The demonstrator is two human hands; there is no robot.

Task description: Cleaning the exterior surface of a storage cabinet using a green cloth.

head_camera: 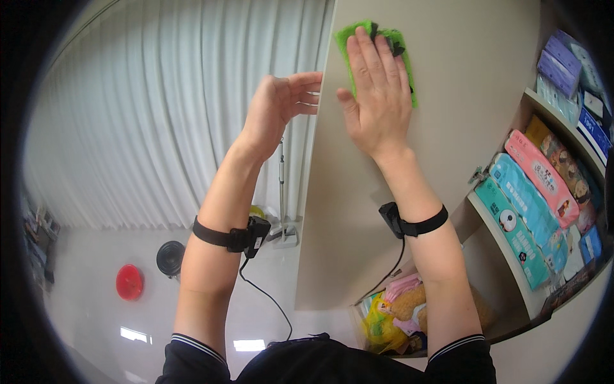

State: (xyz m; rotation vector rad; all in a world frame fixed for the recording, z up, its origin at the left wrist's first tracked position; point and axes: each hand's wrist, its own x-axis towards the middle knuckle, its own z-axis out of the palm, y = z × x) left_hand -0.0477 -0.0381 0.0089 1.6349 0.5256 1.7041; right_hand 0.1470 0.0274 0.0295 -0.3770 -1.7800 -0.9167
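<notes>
My right hand [380,91] lies flat on a green cloth [406,72] with dark patches, pressing it against the pale cabinet door [355,216]. The thumb sits apart from the other fingers, off the cloth. At the door's left edge is my left hand [292,98], palm turned toward the door. Its fingertips pass out of sight at that edge, so whether they grip the door cannot be seen. Both forearms wear black straps with small devices and cables.
Right of the door, cabinet shelves [501,259] hold tissue packs [542,177]. A yellow plastic bag [381,329] and a plush toy [407,302] lie low inside. White curtains [168,120] hang at left. On the floor are a red basin [129,282], a black round container [170,258] and a mop-like tool [282,192].
</notes>
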